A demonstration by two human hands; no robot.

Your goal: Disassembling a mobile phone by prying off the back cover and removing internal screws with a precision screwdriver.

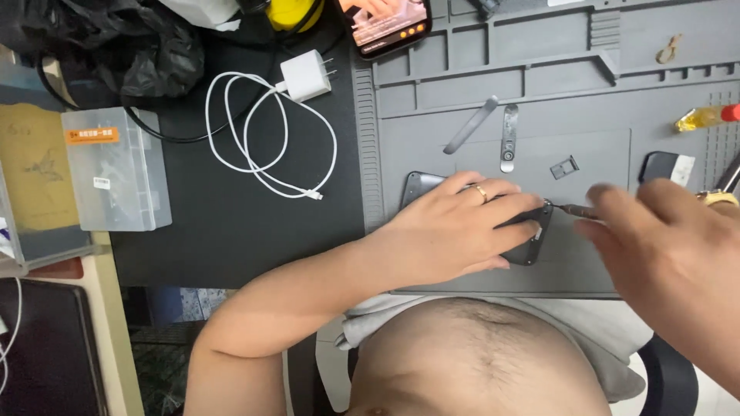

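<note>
A dark phone [532, 248] lies flat on the grey repair mat [432, 154]. My left hand [455, 227] presses down on it, covering most of it; a ring sits on one finger. My right hand [663, 239] comes in from the right and holds a thin screwdriver [574, 209] whose tip touches the phone's upper right corner. The right hand is blurred.
On the mat lie a grey pry tool [470, 125], a metal pry tool [508, 139], a small card tray [564, 167], a dark part [661, 166] and a small yellow bottle [705, 117]. A white charger with cable [304, 75], a clear plastic box [116, 169] and a lit phone [383, 23] sit further left.
</note>
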